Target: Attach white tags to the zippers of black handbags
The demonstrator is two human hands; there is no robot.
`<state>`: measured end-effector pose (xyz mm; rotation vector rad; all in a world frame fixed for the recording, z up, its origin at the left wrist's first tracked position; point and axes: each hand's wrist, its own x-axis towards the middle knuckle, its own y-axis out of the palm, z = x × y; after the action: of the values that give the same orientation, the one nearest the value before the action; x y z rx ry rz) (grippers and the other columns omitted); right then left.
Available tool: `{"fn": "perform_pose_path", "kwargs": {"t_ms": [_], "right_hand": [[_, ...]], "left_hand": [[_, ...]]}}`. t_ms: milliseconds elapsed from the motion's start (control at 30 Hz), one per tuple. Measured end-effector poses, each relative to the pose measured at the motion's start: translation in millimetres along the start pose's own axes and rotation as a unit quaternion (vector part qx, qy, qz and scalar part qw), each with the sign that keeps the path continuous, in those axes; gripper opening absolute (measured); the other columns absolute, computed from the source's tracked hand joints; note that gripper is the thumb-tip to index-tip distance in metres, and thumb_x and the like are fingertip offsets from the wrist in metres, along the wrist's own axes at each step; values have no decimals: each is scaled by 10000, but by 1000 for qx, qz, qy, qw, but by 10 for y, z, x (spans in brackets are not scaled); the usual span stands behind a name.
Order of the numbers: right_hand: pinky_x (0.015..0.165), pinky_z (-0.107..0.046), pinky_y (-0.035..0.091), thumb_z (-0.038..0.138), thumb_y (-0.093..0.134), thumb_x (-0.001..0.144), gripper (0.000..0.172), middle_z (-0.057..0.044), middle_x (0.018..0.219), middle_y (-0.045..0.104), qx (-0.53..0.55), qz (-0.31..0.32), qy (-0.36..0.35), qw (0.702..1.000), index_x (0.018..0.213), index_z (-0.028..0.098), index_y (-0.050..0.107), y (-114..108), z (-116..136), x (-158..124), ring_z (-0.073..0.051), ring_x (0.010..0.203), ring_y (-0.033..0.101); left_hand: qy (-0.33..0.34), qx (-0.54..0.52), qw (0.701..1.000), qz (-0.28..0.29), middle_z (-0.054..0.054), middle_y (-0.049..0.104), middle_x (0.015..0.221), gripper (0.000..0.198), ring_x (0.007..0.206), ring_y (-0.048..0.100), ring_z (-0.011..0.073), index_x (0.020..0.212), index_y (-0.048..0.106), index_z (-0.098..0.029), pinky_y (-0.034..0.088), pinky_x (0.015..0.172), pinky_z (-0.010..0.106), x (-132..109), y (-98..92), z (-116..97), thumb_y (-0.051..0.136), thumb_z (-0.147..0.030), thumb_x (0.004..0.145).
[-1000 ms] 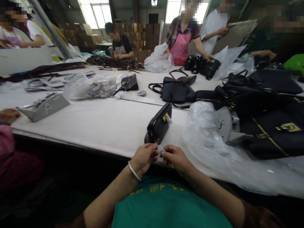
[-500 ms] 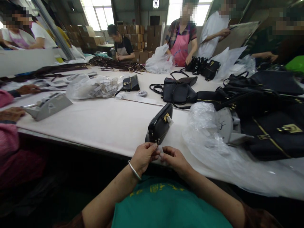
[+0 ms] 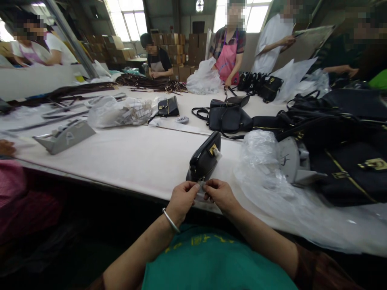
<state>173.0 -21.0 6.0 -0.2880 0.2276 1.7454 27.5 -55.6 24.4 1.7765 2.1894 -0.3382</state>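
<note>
A small black handbag (image 3: 204, 160) with a gold clasp stands on its end at the near edge of the white table (image 3: 133, 155). Just in front of it, my left hand (image 3: 182, 200) and my right hand (image 3: 220, 195) meet fingertip to fingertip. Both pinch a small clear plastic piece (image 3: 202, 189) right at the bag's lower end. A silver bangle circles my left wrist.
Crumpled clear plastic (image 3: 272, 181) and a pile of large black bags (image 3: 341, 149) lie to the right. A grey tape dispenser (image 3: 65, 136) sits at left, another black bag (image 3: 228, 114) mid-table. A person's pink sleeve (image 3: 9, 177) is at far left; several people work at the far side.
My two hands have lifted slightly toward the bag's lower end while still pinching the plastic piece. The neighbour's hand at far left has drawn back.
</note>
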Motion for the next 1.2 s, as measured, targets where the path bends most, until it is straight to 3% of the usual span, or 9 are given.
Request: {"fn": "perform_pose_path", "kwargs": {"t_ms": [233,400,500,633,767,900,1200], "right_hand": [[443,-228,339,434,728,683,315,-5,521,622,40,22,1,999,785,142,664,54,41,7,-117,456,516],[426,-222,289,435,704,709,302,11,476,593,30,26,-4,999,790,148,654,41,82,18,-96,409,446],[440,-232,326,428,691,711,280,9,515,600,12,24,-17,1000,770,157,652,27,101,27,-113,442,490],[522,-269,428,375,642,762,203,-20,652,657,-103,-9,-83,991,776,176,676,0,119,17,-145,528,561],[632,-293,452,297,583,825,154,-51,758,712,-278,-46,-184,942,816,203,704,-3,197,-29,-183,664,611],[622,-294,427,258,561,827,142,-49,736,702,-346,-45,-212,913,778,206,684,28,257,-59,-187,655,607],[627,-289,444,271,574,812,132,-41,712,692,-293,-37,-187,937,759,204,675,26,212,-34,-195,667,623]], "left_hand": [[82,118,989,-46,46,692,723,202,634,576,139,791,741,-169,448,582,232,-3,-41,48,713,-365,754],[16,51,997,-59,58,689,744,304,693,639,172,866,690,-161,473,563,237,48,-66,110,740,-435,743],[-35,-28,999,-19,62,686,782,374,735,665,179,912,659,-152,489,577,239,45,-43,102,770,-454,722],[-71,-108,991,20,35,655,771,390,694,639,129,885,656,-143,473,587,213,15,3,72,819,-429,676],[-79,-158,984,36,35,652,828,405,721,633,121,880,666,-148,474,600,210,9,32,79,840,-431,648],[-69,-175,981,55,52,666,892,403,753,628,122,909,677,-156,472,612,211,6,44,94,822,-446,670],[-3,-84,996,8,47,680,780,353,683,622,131,852,710,-146,489,591,229,-12,49,74,799,-446,690]]}}
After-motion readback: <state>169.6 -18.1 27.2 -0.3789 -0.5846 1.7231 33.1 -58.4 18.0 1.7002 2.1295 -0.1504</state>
